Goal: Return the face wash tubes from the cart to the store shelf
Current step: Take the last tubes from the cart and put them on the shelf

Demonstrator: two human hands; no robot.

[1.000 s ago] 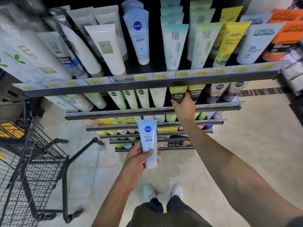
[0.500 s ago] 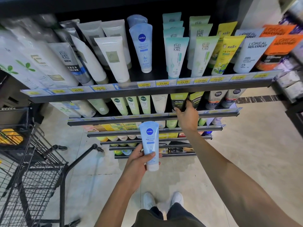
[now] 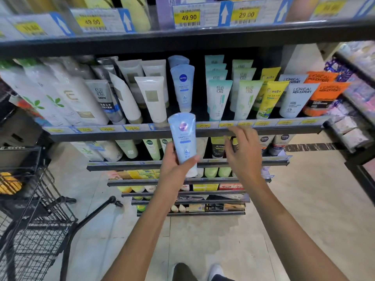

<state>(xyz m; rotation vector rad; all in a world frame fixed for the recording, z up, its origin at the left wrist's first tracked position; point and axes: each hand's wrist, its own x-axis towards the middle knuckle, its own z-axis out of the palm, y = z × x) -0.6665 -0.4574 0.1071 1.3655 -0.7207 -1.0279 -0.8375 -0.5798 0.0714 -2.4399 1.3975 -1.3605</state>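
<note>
Right hand (image 3: 242, 153) left shelf, fingers spread; left hand (image 3: 174, 169) raised NIVEA tube (image 3: 183, 142), gripping.

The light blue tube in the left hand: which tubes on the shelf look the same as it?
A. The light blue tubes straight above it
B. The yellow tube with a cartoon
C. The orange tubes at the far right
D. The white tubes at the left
A: the light blue tube in the left hand has the same colour and logo as the light blue tubes on the shelf straight above it.
</note>
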